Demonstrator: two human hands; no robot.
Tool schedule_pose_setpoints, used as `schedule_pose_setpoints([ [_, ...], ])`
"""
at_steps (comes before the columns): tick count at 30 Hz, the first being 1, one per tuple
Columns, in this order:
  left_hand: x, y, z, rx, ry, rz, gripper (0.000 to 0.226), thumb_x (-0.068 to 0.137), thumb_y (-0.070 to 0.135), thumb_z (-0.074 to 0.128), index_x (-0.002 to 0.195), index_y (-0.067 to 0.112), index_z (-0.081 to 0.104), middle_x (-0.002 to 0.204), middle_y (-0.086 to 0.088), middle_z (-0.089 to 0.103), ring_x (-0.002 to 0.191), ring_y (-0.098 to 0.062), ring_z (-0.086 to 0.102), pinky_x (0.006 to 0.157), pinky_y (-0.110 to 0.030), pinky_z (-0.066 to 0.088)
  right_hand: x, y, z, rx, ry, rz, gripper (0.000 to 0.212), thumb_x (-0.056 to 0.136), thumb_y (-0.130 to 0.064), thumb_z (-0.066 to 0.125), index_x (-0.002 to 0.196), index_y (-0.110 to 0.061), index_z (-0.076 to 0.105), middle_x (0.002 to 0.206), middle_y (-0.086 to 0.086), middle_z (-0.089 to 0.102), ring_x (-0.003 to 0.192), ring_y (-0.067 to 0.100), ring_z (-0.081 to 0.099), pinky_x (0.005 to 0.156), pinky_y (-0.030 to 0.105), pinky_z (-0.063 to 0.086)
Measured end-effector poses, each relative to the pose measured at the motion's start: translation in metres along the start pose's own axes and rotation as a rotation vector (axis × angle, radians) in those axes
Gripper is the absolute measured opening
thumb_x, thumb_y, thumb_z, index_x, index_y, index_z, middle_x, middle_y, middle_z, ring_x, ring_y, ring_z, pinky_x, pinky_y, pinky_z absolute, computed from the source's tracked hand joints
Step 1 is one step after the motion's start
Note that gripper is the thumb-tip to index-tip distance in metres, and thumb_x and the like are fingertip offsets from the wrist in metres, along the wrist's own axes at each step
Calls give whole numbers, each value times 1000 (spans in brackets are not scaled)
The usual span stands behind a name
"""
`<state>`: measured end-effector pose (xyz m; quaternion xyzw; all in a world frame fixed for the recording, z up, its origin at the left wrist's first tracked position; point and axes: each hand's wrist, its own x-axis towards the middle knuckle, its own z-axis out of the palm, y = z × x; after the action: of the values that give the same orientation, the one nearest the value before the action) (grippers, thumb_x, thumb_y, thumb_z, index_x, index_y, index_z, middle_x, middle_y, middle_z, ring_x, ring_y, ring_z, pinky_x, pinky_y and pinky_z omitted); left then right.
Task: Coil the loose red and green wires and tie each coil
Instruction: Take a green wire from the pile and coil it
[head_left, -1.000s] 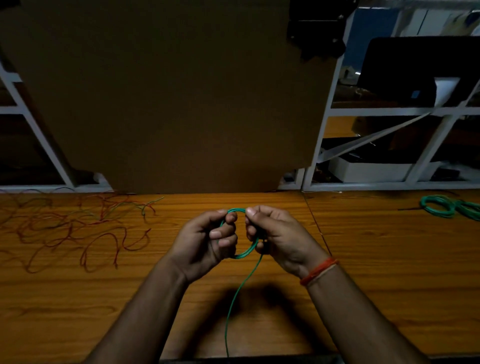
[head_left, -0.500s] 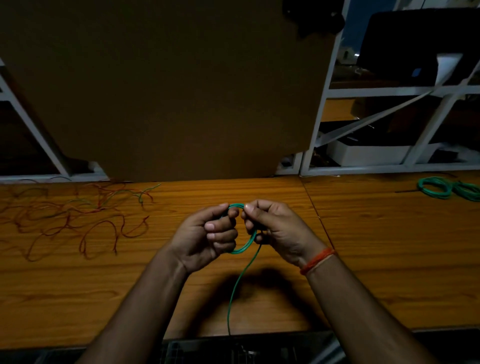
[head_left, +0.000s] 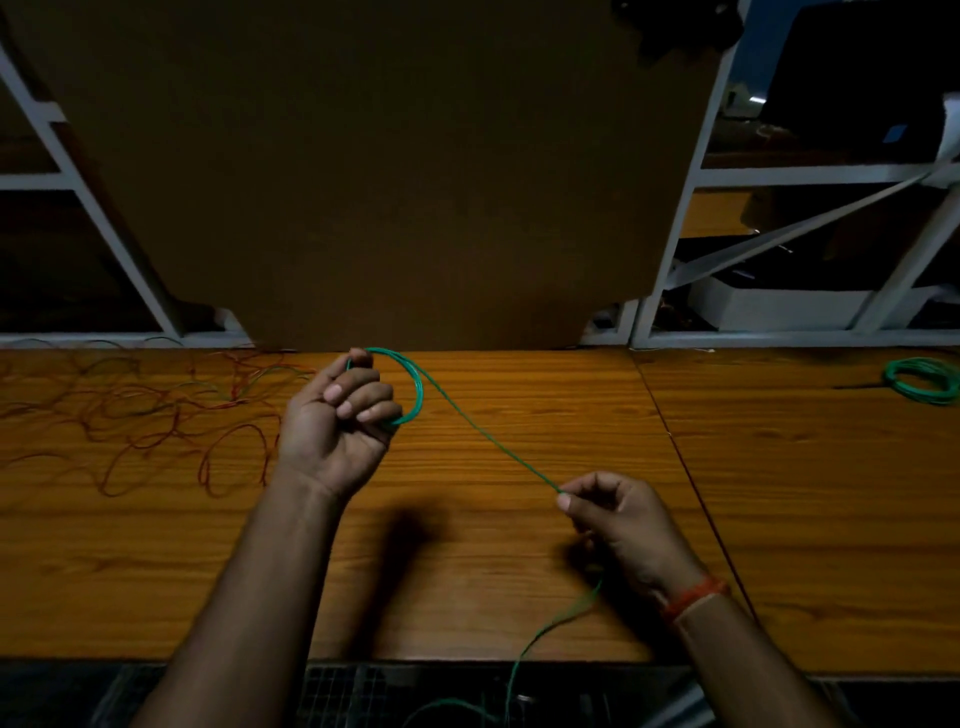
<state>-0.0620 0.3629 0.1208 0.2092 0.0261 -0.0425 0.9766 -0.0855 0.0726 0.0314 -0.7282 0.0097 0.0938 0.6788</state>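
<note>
Green wire (head_left: 488, 441): few loops formed at left hand (head_left: 337, 421), held above worktop (head_left: 519, 545); straight run stretched to right hand (head_left: 618, 514); tail dropped past near worktop edge.
Left grip: your fingers curled round loops.
Right grip: you pinched wire between thumb and fingertip.
Step judged: drawing next turn. You needed even tension, same loop size, tail enough for tie.
Finished green coil (head_left: 922, 379) lay far right.
Loose red and green wires (head_left: 135, 415) lay spread far left.
Containers: none seen.
</note>
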Motion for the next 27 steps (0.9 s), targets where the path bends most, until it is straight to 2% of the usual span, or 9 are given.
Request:
schedule_pose_setpoints([
  [2, 0, -7, 1, 52, 42, 41, 27, 106, 22, 41, 90, 12, 61, 55, 11, 37, 45, -3, 33, 47, -14, 28, -4, -11, -3, -182, 55, -147, 7, 86, -9, 78, 82, -14, 75, 69, -5, 70, 64, 5, 62, 65, 26, 49],
  [5, 2, -26, -3, 299, 83, 78, 27, 108, 23, 37, 99, 9, 59, 61, 8, 44, 50, -3, 42, 49, -14, 36, -12, -41, 3, -454, 27, -422, 8, 86, -17, 79, 82, -24, 76, 80, -8, 70, 79, 5, 64, 73, 8, 43],
  [10, -6, -60, -3, 904, 30, 152, 27, 110, 22, 38, 108, 4, 58, 68, -4, 61, 61, -17, 61, 57, -25, 45, -22, -85, 20, -539, -116, -660, 7, 87, -20, 78, 91, -26, 78, 88, -5, 58, 86, 11, 58, 68, 13, 41],
  [13, -15, -71, 2, 1043, -77, 78, 28, 111, 21, 36, 105, 4, 57, 67, -6, 62, 57, -17, 61, 59, -31, 46, -18, -102, 29, -564, -119, -750, 13, 89, -17, 76, 96, -28, 77, 87, -5, 55, 85, 10, 57, 68, 18, 43],
  [16, -21, -77, 7, 1059, -129, 25, 28, 110, 21, 36, 95, 6, 55, 61, -3, 51, 51, -14, 46, 51, -25, 40, -10, -114, 35, -577, -97, -752, 14, 91, -14, 74, 98, -26, 77, 87, -8, 54, 82, 6, 55, 67, 13, 40],
  [18, -23, -80, 8, 990, -131, 16, 27, 110, 21, 36, 96, 7, 53, 56, 0, 39, 46, -11, 31, 46, -23, 27, -5, -116, 37, -545, -93, -733, 13, 91, -14, 73, 98, -24, 78, 89, -9, 57, 84, 6, 57, 68, 14, 43],
  [21, -24, -78, 5, 844, -105, -54, 35, 108, 29, 36, 95, 7, 59, 53, 3, 25, 44, -8, 19, 49, -26, 12, 2, -111, 40, -463, -51, -702, 11, 93, -14, 72, 98, -23, 77, 92, -8, 60, 89, 9, 61, 71, 27, 54],
  [23, -25, -77, 4, 798, -117, -107, 43, 106, 39, 38, 92, 6, 62, 53, 4, 22, 43, -9, 17, 51, -29, 9, 5, -107, 38, -418, -1, -668, 9, 93, -17, 72, 97, -24, 76, 93, -9, 61, 90, 9, 62, 72, 34, 56],
  [27, -26, -72, 5, 656, -186, -177, 35, 103, 37, 47, 86, 10, 61, 52, 7, 25, 42, -6, 19, 44, -23, 14, 10, -102, 36, -357, 16, -617, 4, 93, -20, 72, 94, -23, 73, 93, -9, 67, 92, 8, 64, 74, 31, 55],
])
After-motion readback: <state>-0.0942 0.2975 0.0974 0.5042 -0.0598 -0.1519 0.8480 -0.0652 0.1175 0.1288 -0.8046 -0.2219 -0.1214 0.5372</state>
